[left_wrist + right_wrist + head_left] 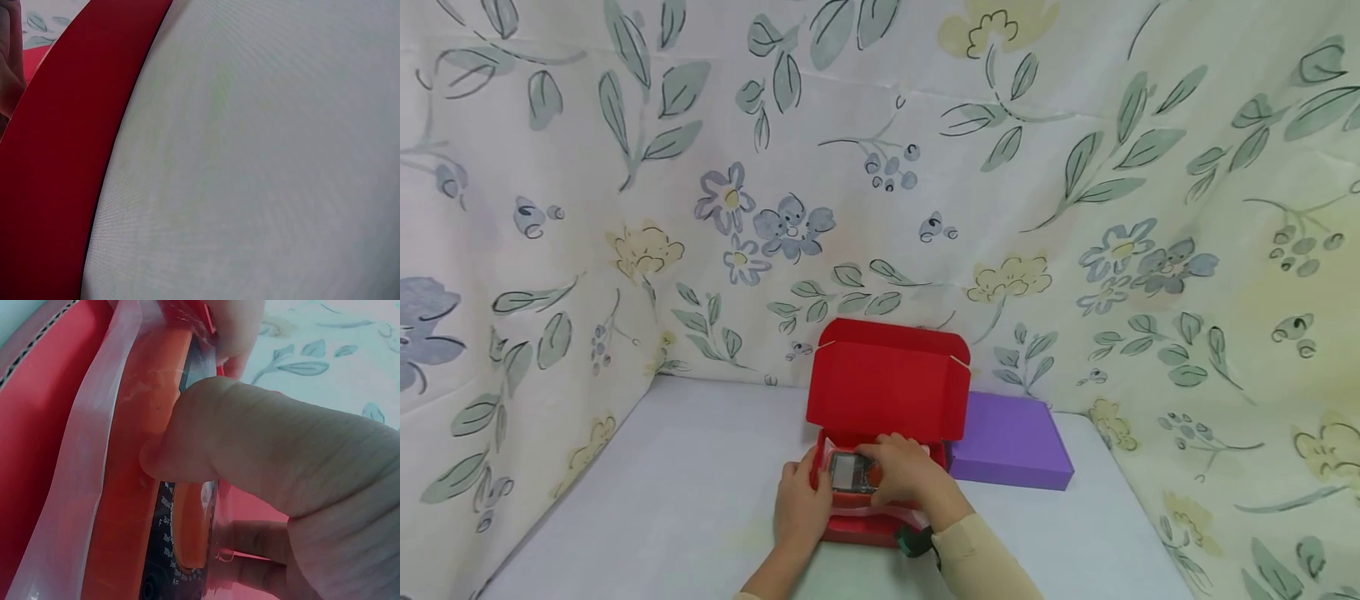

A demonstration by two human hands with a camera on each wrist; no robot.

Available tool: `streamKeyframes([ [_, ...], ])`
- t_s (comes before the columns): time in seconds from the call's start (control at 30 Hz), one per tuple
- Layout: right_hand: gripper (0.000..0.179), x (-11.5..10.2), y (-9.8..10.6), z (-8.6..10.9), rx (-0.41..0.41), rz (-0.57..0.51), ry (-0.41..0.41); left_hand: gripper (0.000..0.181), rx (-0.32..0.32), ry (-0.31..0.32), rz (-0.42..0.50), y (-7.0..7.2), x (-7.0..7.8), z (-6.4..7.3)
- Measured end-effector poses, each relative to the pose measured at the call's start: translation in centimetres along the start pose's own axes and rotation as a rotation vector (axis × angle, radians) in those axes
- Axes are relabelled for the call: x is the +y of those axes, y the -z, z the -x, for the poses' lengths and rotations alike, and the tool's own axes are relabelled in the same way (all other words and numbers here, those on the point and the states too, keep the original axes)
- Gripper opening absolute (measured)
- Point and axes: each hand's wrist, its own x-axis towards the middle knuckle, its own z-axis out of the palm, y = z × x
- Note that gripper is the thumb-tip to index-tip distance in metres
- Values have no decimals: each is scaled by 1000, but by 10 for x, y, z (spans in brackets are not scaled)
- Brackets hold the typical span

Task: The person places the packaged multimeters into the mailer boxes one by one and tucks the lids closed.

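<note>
An orange and black multimeter (850, 472) in a clear plastic bag (81, 456) lies within the open red box (872, 532). My right hand (910, 471) grips the multimeter near its dial end, thumb pressed on the orange side and fingers across on the far side. In the right wrist view the dial's printed markings show beside the thumb. My left hand (801, 504) holds the box's left wall, its thumb close to the screen end of the multimeter. The left fingertips are partly hidden. Only the red box's wall (56, 156) fills the left of the left wrist view.
The box's red lid (891, 383) stands raised at the back. A purple box (1011, 442) sits just right of the red one. Both rest on a white table (662, 483), with a floral cloth (880, 192) hanging behind and along the sides.
</note>
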Motion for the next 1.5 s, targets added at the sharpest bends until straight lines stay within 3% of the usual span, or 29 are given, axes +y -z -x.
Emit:
streamKeyframes([
  [0.27,86,6,-5,1,-15,-21,-6,54,14,-32,7,-4,4,3],
  [0.8,88,21,-12,11,16,-69,-43,69,-5,-12,8,-4,12,5],
  [1.13,90,29,-26,22,60,-87,7,65,-10,12,23,-4,8,3],
  [1.5,55,29,-42,33,257,-65,46,67,-13,25,55,4,8,3],
])
